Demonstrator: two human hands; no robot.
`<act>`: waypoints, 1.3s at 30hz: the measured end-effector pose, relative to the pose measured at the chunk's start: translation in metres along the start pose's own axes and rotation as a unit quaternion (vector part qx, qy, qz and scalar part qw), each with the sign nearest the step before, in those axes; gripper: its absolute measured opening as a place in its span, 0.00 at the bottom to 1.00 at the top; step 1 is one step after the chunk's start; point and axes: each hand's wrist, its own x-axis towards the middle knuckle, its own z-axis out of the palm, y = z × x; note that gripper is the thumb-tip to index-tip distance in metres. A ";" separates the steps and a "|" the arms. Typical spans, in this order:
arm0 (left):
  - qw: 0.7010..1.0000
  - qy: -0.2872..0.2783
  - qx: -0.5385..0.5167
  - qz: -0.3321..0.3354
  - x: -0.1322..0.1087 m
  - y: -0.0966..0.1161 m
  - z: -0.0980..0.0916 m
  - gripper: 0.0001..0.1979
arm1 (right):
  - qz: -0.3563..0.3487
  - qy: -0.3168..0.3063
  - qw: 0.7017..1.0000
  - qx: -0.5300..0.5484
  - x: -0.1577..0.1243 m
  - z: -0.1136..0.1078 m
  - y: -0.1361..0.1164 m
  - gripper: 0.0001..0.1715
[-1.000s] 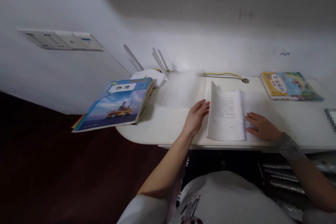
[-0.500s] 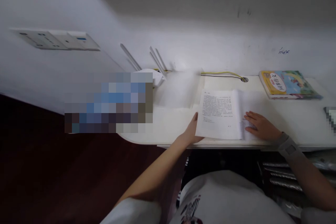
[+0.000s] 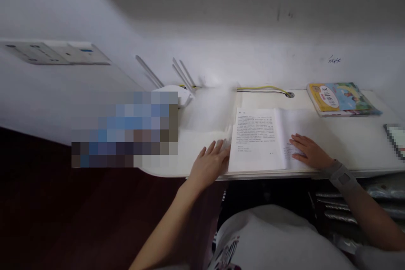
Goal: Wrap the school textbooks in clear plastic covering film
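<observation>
An open book [image 3: 255,139] lies on the white desk [image 3: 344,143], near its front edge. Its left page carries printed text; the right page is paler and partly covered. Just left of the book, my left hand [image 3: 209,162] rests with its fingers spread at the book's edge. On the right page my right hand [image 3: 310,151] lies flat, fingers apart, with a grey band on the wrist. Behind my left hand is a blurred, see-through sheet or cover [image 3: 207,109].
A white router [image 3: 177,93] with antennas stands at the back left, beside a pixelated area. Yellow and black cables run to a hole [image 3: 289,95] in the desk. Stacked colourful books [image 3: 343,99] lie at the back right. A pixelated object [image 3: 395,137] sits at the far right.
My left hand has moved left from the book's lower left edge, and its fingers have spread. The left page now lies flatter. My right hand stays on the right page. The view has shifted slightly.
</observation>
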 end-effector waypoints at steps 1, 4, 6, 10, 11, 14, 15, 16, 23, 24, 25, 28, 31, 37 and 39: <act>1.000 -0.006 -0.019 0.003 -0.003 -0.002 0.000 0.23 | -0.002 0.001 1.000 0.002 -0.002 0.000 0.000 0.31; 0.997 0.003 -0.074 -0.032 -0.009 -0.014 0.003 0.27 | -0.004 -0.004 1.000 0.004 -0.010 0.000 0.003 0.31; 0.989 0.065 -0.088 -0.097 -0.013 -0.020 0.004 0.26 | -0.001 -0.003 1.000 0.004 -0.016 -0.002 0.004 0.31; 0.961 0.192 -0.169 -0.102 -0.015 0.004 0.005 0.23 | 0.008 -0.001 1.000 0.007 -0.025 -0.006 0.006 0.30; 0.959 0.185 -0.205 -0.055 -0.012 0.019 0.006 0.23 | 0.008 -0.003 1.000 0.008 -0.025 -0.008 0.006 0.30; 0.961 0.102 -0.242 0.085 0.010 0.069 0.014 0.28 | 0.011 -0.007 1.000 0.005 -0.022 -0.012 0.004 0.29; 0.965 0.078 -0.229 0.099 0.019 0.083 0.018 0.30 | 0.012 -0.008 1.000 0.001 -0.021 -0.013 0.002 0.28; 0.972 0.057 -0.206 0.096 0.029 0.093 0.022 0.33 | 0.013 -0.009 1.000 -0.004 -0.020 -0.013 0.001 0.28; 0.994 -0.018 -0.041 -0.096 0.056 0.064 0.021 0.42 | 0.015 0.002 1.000 -0.016 -0.021 -0.010 -0.001 0.28; 0.992 -0.028 -0.033 -0.115 0.054 0.055 0.021 0.41 | 0.018 -0.001 1.000 -0.020 -0.021 -0.010 -0.002 0.28; 0.991 -0.033 -0.028 -0.124 0.052 0.047 0.021 0.40 | 0.023 -0.003 0.999 -0.026 -0.020 -0.010 -0.004 0.29; 0.994 -0.017 -0.017 -0.111 0.050 0.035 0.027 0.38 | 0.042 -0.006 0.998 -0.048 -0.011 -0.015 -0.015 0.31; 0.995 0.044 -0.005 -0.094 0.051 0.035 0.034 0.34 | 0.027 -0.010 0.998 -0.062 0.008 -0.019 -0.032 0.32; 0.995 0.077 -0.036 -0.049 0.050 0.027 0.040 0.30 | 0.029 -0.028 0.997 -0.069 0.039 -0.015 -0.041 0.39; 0.996 0.068 -0.047 -0.033 0.050 0.022 0.041 0.30 | 0.049 -0.031 0.996 -0.071 0.038 -0.011 -0.036 0.41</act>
